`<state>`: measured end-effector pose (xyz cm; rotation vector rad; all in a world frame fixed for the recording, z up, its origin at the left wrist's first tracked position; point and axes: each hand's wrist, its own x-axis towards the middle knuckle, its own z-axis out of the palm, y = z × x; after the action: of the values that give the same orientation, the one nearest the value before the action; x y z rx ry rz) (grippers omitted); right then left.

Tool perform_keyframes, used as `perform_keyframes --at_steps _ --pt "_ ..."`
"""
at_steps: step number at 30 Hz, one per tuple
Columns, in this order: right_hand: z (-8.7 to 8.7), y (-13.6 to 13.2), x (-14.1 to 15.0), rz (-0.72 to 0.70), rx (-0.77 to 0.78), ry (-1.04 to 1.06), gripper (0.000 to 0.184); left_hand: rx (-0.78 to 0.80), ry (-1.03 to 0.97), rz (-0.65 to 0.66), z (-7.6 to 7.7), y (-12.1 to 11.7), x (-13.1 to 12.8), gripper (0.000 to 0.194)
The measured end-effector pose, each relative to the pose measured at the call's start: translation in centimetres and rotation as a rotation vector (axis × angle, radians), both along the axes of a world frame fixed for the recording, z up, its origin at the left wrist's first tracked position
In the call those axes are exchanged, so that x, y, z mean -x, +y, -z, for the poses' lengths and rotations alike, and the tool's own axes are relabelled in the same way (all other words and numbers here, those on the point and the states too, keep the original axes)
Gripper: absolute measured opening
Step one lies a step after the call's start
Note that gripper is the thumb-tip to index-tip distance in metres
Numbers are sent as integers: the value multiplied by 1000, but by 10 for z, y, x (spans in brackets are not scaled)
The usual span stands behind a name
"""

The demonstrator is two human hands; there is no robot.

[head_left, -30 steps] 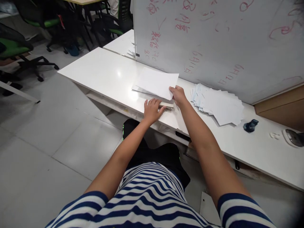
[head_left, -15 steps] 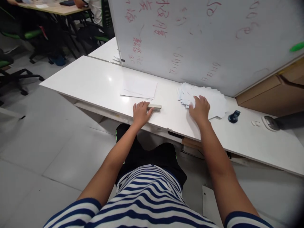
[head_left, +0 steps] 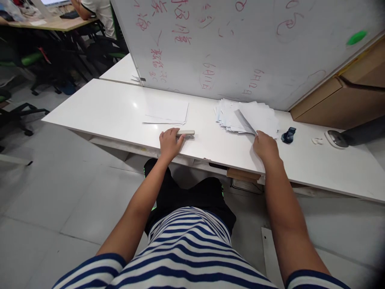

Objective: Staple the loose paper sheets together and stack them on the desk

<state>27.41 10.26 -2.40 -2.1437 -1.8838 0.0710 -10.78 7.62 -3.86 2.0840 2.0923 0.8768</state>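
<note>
Where things stand: you've got a small stack of white paper [head_left: 165, 113] lying flat on the surface [head_left: 210, 142], edges slightly off from each other. Well apart to its right, the big pile [head_left: 266, 116] is fanned out unevenly and holds far more sheets, so by my read most of the paper is on that side. One sheet [head_left: 246, 123] is partway up: near end pinched, far end curled over the pile, not set down anywhere. Might be more than one layer, can't tell. Can't tell either whether the small stack has any staples in it; none visible from here.

Your right hand [head_left: 266, 148] is mostly closed, thumb and fingers pinching that sheet at the near edge of the pile. Your left hand [head_left: 170, 145] is part closed around the left end of the stapler [head_left: 187, 132], fingers over the top, thumb along the near side. Stapler lies on the surface, its other end pointing right, toward the pile; no paper in its mouth that I can see.

Relative to your hands: small stack is just beyond the left one, big pile just beyond the right one. Bare surface between the two. Past your right hand there's a small dark blue item [head_left: 288, 135], then a small white one [head_left: 317, 141]. Whiteboard [head_left: 222, 52] stands behind both lots of paper.
</note>
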Motion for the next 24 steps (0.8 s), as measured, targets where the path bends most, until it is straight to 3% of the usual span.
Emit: perform_keyframes --at_steps 4,6,9,14,20,22,24 --pt "-24 -19 9 66 -194 -6 53 -14 11 -3 1 0 1 41" --pt "-27 -40 18 -17 -295 -2 54 -24 16 -12 2 1 1 41" --pt "-16 -82 34 -231 -299 -25 54 -30 15 -38 4 3 2 38" --pt "18 -142 62 -315 -189 -69 50 -19 -13 -80 7 6 2 36" --pt "36 -176 87 -129 -225 34 64 -39 10 -45 6 8 5 39" --pt "44 -183 91 23 -314 211 62 -86 41 -20 4 5 7 48" --pt "52 -188 93 231 -381 551 51 -149 84 21 0 -2 5 54"
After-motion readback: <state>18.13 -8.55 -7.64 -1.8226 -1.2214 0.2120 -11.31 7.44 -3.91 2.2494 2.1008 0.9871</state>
